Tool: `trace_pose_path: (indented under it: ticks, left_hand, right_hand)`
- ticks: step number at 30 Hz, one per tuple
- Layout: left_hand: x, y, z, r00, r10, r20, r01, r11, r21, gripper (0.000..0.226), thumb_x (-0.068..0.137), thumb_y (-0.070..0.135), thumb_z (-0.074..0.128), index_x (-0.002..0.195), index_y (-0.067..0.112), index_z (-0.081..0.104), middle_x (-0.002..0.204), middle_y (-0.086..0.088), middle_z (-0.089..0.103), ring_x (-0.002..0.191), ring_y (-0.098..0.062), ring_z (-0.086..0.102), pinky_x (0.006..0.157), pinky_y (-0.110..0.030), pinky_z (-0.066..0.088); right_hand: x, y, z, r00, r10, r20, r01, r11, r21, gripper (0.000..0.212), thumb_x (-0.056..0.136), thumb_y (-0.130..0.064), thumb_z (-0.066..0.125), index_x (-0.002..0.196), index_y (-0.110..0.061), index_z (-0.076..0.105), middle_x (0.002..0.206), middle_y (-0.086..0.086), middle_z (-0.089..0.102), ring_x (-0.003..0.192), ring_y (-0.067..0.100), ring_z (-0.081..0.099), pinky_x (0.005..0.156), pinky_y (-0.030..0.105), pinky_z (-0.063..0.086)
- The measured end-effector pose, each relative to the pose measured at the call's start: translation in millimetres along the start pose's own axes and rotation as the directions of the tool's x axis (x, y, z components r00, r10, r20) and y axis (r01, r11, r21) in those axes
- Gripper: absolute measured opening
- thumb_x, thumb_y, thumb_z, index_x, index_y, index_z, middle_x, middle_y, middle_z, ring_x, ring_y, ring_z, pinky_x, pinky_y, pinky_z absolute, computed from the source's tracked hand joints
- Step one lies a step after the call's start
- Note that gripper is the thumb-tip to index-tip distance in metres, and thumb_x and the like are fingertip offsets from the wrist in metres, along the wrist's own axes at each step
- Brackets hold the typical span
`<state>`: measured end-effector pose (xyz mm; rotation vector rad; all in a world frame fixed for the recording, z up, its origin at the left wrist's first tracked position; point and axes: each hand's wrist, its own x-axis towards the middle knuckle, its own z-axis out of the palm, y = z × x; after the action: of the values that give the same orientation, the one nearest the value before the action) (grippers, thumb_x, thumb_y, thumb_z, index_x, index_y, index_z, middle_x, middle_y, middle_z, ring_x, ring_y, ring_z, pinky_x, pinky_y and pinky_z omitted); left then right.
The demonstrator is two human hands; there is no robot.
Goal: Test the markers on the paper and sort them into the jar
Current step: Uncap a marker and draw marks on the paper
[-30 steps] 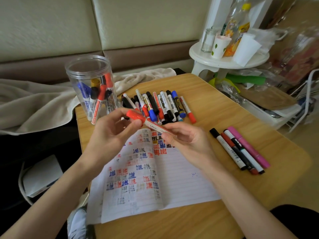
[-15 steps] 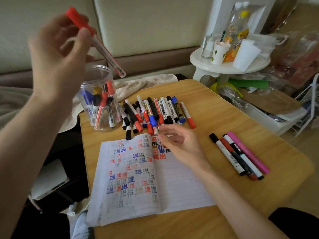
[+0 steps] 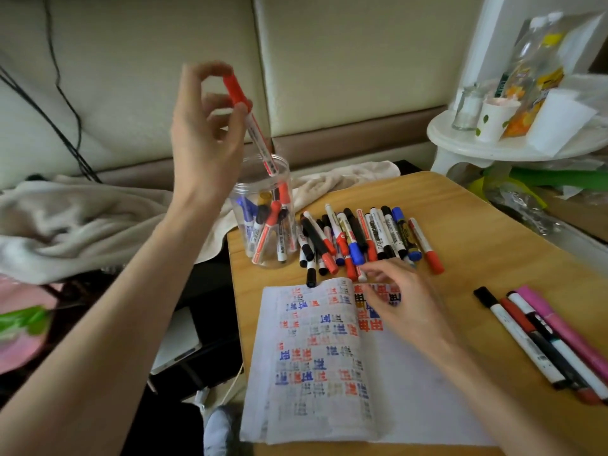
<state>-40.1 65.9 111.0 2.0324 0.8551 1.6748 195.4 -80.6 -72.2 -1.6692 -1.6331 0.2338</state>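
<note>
1. Head view: we find the left hand [image 3: 204, 133] raised above the jar [image 3: 263, 218], its fingertips pinching a red-capped marker [image 3: 253, 126] near the cap. The marker is tilted, with its lower tip at the jar's mouth.
2. The jar stands on the worktop [image 3: 477, 232] and holds several markers.
3. The right hand [image 3: 404, 297] is over the paper [image 3: 329, 373], fingers relaxed and gripping nothing, just beside the marker pile [image 3: 362, 238].

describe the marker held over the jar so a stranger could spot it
Find the clear jar at the table's far left corner. Above its mouth, the left hand pinches a white marker, red cap up. It alone is in the air.
</note>
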Motion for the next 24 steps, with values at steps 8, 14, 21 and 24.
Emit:
trace_pose_path:
  ticks: [8,14,21,24]
  left_hand:
    - [-17,-21,3,0.994,-0.084,0.072,0.074,0.988,0.135,0.031,0.098,0.012,0.065,0.125,0.018,0.053,0.114,0.002,0.069,0.094,-0.008,0.073,0.082,-0.035,0.063]
    - [-29,-39,8,0.984,-0.115,0.135,0.064,0.940,0.334,0.020,0.098,0.028,0.067,0.117,0.024,0.063,0.103,0.013,0.073,0.093,-0.001,0.071,0.085,-0.037,0.061]
    - [-24,-36,8,0.968,-0.097,0.232,-0.027,0.878,0.478,0.013,0.104,0.031,0.055,0.115,0.028,0.061,0.099,0.011,0.077,0.091,-0.008,0.073,0.083,-0.034,0.058]
    - [-29,-38,10,0.955,-0.047,0.291,-0.113,0.855,0.507,0.029,0.106,0.041,0.048,0.103,0.027,0.073,0.088,0.011,0.076,0.084,-0.006,0.070,0.083,-0.027,0.053]
  right_hand:
    - [-2,2,2,1.000,0.013,0.005,-0.014,0.999,0.036,0.038,0.090,-0.016,0.078,0.125,-0.026,0.071,0.111,-0.028,0.061,0.108,-0.012,0.056,0.087,0.013,0.049]
    - [-3,4,5,1.000,-0.001,0.000,0.001,0.999,0.034,0.037,0.090,-0.017,0.078,0.125,-0.028,0.072,0.113,-0.024,0.066,0.105,-0.009,0.061,0.087,0.007,0.047]
    - [-5,3,4,1.000,0.024,0.005,-0.025,0.999,0.044,0.038,0.090,-0.017,0.078,0.126,-0.028,0.071,0.115,-0.023,0.065,0.106,-0.009,0.060,0.094,0.020,0.054]
    - [-5,2,5,0.999,0.034,0.017,-0.035,0.998,0.046,0.038,0.089,-0.018,0.078,0.125,-0.029,0.071,0.116,-0.025,0.063,0.107,-0.010,0.060,0.095,0.023,0.054]
